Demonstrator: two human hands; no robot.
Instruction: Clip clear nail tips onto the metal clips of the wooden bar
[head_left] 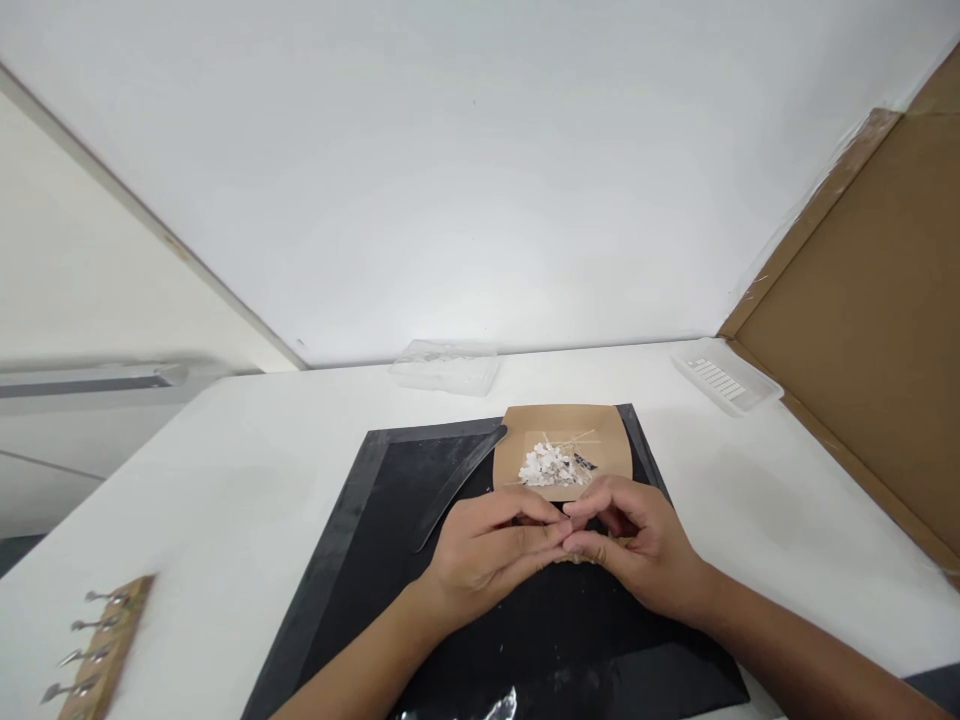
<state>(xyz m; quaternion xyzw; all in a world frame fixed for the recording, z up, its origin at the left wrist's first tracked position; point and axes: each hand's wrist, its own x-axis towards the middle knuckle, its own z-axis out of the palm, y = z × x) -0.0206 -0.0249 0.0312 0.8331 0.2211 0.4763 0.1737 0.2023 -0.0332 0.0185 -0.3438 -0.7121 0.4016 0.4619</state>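
Note:
Over the black mat (352, 600), my left hand (499, 540) and my right hand (637, 535) meet with their fingertips pinched together. Whatever they pinch is mostly hidden. A small beige edge shows just under the fingertips, too little of it to name. Right behind the hands lies a brown paper sheet (566, 420). On it rests a pile of white, petal-like pieces (544, 466), with thin straw-coloured stems and a small dark piece at its right side. To the left of the sheet, a curved dark strip (461, 485) lies on the mat near my left hand.
A clear plastic tray (446, 368) lies by the wall. At the right stands a white tray (724, 375) with a ribbed patch, near a cardboard panel (862, 330). At the lower left, a wooden block (112, 650) holds several metal-tipped tools on the white table (217, 530).

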